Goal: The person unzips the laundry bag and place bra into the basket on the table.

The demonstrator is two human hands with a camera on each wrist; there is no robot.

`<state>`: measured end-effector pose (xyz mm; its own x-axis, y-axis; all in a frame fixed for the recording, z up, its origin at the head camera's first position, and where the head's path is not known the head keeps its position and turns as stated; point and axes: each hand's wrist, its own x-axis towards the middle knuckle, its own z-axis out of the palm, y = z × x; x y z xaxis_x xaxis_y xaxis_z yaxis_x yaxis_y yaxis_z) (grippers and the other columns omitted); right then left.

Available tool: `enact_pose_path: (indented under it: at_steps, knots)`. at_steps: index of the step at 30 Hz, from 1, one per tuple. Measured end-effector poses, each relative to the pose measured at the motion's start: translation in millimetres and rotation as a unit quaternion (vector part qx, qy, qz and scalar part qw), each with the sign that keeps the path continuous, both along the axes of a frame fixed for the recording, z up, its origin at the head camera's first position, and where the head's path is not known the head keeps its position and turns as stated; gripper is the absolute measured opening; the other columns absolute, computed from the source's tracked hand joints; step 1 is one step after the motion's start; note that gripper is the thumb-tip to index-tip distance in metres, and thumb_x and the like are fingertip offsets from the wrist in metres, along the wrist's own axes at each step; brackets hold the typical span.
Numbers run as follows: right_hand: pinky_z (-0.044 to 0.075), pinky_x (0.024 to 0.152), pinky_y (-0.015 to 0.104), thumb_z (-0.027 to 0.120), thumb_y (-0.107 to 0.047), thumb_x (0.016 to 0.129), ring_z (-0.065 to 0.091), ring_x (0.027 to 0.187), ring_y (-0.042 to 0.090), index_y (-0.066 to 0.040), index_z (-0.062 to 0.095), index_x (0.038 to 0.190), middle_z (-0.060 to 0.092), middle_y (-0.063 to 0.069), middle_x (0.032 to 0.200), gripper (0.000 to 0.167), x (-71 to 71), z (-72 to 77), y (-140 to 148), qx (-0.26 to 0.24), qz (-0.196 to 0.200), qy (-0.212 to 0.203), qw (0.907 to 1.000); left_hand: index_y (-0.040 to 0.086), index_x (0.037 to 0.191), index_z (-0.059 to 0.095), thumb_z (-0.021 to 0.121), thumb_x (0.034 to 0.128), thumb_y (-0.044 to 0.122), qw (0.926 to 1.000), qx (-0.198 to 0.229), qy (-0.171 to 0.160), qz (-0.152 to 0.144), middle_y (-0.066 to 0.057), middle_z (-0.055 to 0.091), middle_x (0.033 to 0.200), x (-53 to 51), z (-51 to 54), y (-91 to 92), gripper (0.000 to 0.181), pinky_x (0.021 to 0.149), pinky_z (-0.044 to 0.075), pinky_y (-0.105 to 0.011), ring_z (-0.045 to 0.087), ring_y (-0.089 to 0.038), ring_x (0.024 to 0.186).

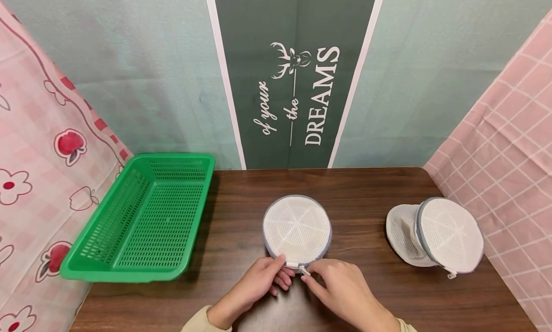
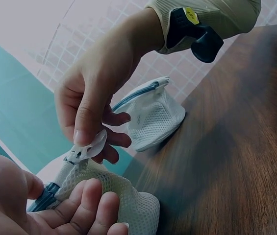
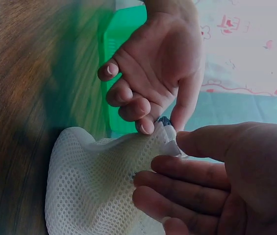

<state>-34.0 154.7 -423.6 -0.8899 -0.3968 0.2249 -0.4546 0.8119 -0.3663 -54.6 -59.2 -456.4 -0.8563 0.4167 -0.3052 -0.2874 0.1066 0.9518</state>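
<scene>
A round white mesh laundry bag (image 1: 296, 226) with a grey zippered rim stands in the middle of the table. My left hand (image 1: 264, 278) pinches its front rim between thumb and fingers, beside the white tab at the zipper's end. From the right, my right hand (image 1: 342, 286) pinches the white zipper pull (image 1: 304, 270) between thumb and forefinger. The left wrist view shows the pull (image 2: 95, 147) under the right thumb, with the other fingers loosely bent. In the right wrist view the soft mesh side (image 3: 89, 181) of the bag hangs in folds below both hands.
A green perforated plastic basket (image 1: 201, 217) sits at the left of the brown wooden table (image 1: 362, 193). Toward the right edge stands a second white mesh bag (image 1: 453, 234), slumped, its zipper pull at the front. Cloth curtains (image 1: 401, 83) hang behind and at both sides.
</scene>
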Motion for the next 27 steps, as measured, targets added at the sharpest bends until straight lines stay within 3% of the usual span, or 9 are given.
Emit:
enact_pose_path:
  at_steps: [7, 17, 27]
  knots:
    - [0.036, 0.049, 0.022, 0.081, -0.027, 0.085, 0.039, 0.058, -0.006, -0.032, 0.063, 0.073, 0.046, -0.023, 0.066, 0.022, 0.0, -0.5, -3.3, -0.008, -0.001, 0.018, 0.9998, -0.012, 0.099, 0.069, 0.043, 0.1091, 0.036, 1.0000, 0.000, 0.003, -0.002, 0.000, 0.067, 0.076, -0.4, -0.6, 0.1, 0.056, 0.054, 0.044, -0.022, 0.062, -0.009, 0.069]
    - [0.028, 0.046, 0.018, 0.080, -0.024, 0.085, 0.030, 0.054, -0.005, -0.031, 0.043, 0.064, 0.030, -0.020, 0.062, 0.043, -1.4, -2.6, -6.8, -0.019, 0.009, 0.049, 0.9986, -0.012, 0.098, 0.069, 0.042, 0.1094, 0.036, 1.0000, 0.004, 0.001, 0.006, 0.001, 0.066, 0.076, -1.0, -1.3, 3.1, 0.056, 0.053, 0.044, -0.021, 0.060, -0.009, 0.067]
    - [0.029, 0.047, 0.019, 0.078, -0.017, 0.084, 0.031, 0.054, -0.004, -0.030, 0.044, 0.063, 0.031, -0.020, 0.061, 0.041, -3.2, -2.4, -9.0, -0.020, 0.006, 0.052, 0.9984, -0.014, 0.098, 0.068, 0.042, 0.1098, 0.031, 0.9999, 0.008, 0.009, 0.011, 0.001, 0.065, 0.076, -2.6, -4.7, 4.5, 0.053, 0.052, 0.044, -0.020, 0.060, -0.009, 0.067]
